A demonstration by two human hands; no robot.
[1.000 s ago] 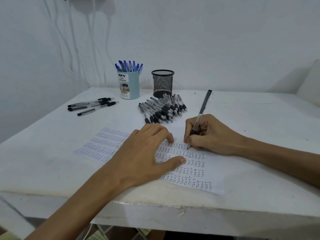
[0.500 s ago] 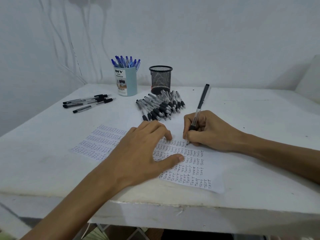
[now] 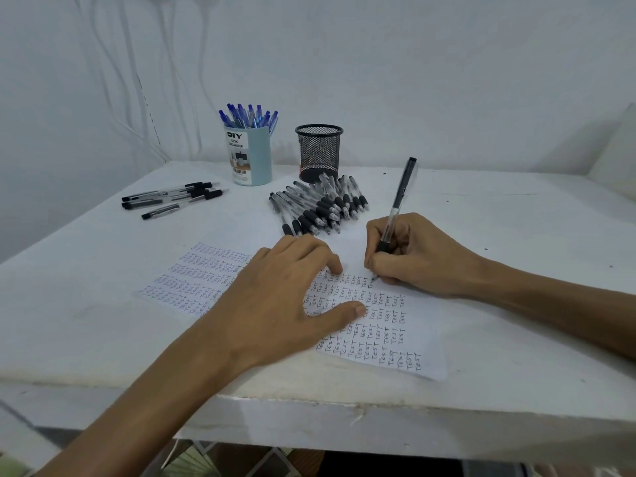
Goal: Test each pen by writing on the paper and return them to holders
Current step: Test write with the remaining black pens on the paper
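A black-capped clear plastic pen [image 3: 395,215] is gripped by the right hand [image 3: 413,256] – tip on the white written-over paper sheet [image 3: 389,325], which is pressed flat by the left hand's [image 3: 275,304] straight fingers.

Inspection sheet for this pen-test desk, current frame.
Surface: white table, scuffed.
Job's things: paper covered in rows of "TEST"; blue holder full of blue pens; mesh holder, no pens showing; pile of black pens before it; loose black pens at left.
Clutter: nothing seen.
Hands: left hand flat on the paper; right hand grips a pen, tip on paper.
Cables: pale cords hang at back left.
Surroundings: white wall.
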